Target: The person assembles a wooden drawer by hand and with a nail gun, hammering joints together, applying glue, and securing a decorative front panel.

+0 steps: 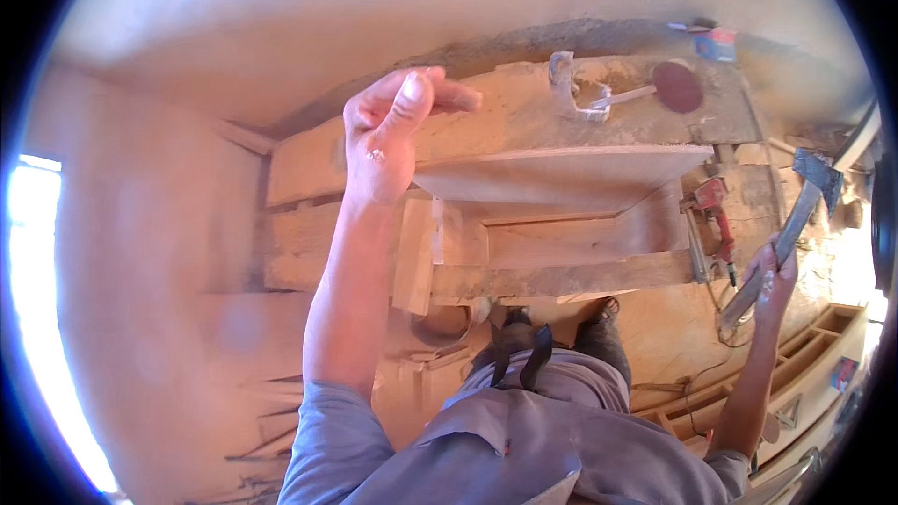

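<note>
My left hand [391, 131] is raised in front of the workbench, thumb pressed against the bunched fingers; I see nothing held in it. It hovers over the left end of a wide flat wooden board [571, 178] lying on the rough wooden bench [309, 168]. My right hand [774, 273] is out at the right, gripping the wooden handle of a hatchet [812, 178], whose grey metal head points up and away from me. My grey shirt and dark trousers fill the lower middle.
On the bench's far side lie a bent metal clamp [575, 93] and a dark red round disc on a stick [676, 86]. A red power drill [716, 210] rests by the board's right end. Wooden frames [823, 341] lie lower right. A bright opening [33, 299] is at left.
</note>
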Demonstrator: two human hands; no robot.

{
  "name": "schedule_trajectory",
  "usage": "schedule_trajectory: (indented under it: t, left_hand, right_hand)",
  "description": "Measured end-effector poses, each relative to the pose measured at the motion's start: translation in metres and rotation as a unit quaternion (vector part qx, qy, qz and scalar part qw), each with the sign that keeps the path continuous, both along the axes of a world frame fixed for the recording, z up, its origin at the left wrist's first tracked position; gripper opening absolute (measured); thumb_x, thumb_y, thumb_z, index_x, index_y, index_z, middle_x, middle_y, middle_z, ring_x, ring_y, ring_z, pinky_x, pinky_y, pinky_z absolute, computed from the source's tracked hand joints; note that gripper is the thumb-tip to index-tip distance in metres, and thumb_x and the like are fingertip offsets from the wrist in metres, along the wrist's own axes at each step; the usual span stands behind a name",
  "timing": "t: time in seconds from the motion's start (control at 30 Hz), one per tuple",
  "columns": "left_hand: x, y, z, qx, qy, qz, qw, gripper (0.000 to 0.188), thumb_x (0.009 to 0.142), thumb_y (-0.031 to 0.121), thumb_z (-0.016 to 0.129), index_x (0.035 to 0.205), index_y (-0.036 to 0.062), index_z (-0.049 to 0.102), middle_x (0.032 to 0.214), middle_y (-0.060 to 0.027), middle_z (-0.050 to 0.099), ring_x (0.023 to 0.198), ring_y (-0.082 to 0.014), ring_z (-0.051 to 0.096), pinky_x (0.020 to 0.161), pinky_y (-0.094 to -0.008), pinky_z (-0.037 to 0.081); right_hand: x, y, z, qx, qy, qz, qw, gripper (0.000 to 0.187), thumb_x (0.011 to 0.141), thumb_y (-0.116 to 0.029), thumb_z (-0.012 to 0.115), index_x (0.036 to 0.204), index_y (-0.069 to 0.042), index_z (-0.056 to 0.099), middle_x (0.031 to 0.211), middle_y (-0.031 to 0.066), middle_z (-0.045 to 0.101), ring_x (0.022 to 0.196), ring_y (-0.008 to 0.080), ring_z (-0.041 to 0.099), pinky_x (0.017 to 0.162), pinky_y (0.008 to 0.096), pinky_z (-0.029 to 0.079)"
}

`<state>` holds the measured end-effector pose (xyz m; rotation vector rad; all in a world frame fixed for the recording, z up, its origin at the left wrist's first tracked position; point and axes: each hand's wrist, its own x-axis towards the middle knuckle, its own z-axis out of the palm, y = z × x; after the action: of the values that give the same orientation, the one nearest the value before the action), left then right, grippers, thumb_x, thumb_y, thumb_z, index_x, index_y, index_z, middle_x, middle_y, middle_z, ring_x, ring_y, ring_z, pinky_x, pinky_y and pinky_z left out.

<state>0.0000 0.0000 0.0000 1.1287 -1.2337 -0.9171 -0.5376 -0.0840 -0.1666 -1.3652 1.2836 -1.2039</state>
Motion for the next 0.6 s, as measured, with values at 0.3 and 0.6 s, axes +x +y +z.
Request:
schedule_trajectory:
  t: [0.3,0.6]
  left_hand:
    - [0.044,0.099,-0.153,0.068,0.246,0.039,0.966,0.068,0.108,0.048,0.044,0.154,-0.0029,0.037,0.149,-0.0168,0.052,0.139,-0.0302,0.047,0.120,-0.0436,0.031]
    - [0.013,0.092,-0.169,0.094,0.434,0.081,0.892,0.058,0.110,0.045,0.036,0.146,0.0012,0.048,0.128,-0.0125,0.062,0.119,-0.0255,0.057,0.107,-0.0420,0.042]
  right_hand:
    - [0.198,0.151,0.182,-0.043,0.022,0.131,0.990,0.035,0.102,-0.024,0.061,0.125,0.001,0.051,0.074,0.0030,0.055,0.053,0.0099,0.053,0.051,0.0235,0.046]
    - [0.303,0.173,0.192,-0.069,0.424,0.209,0.879,0.036,0.097,-0.020,0.066,0.116,0.005,0.050,0.071,0.0194,0.062,0.060,0.0301,0.065,0.061,0.0442,0.051]
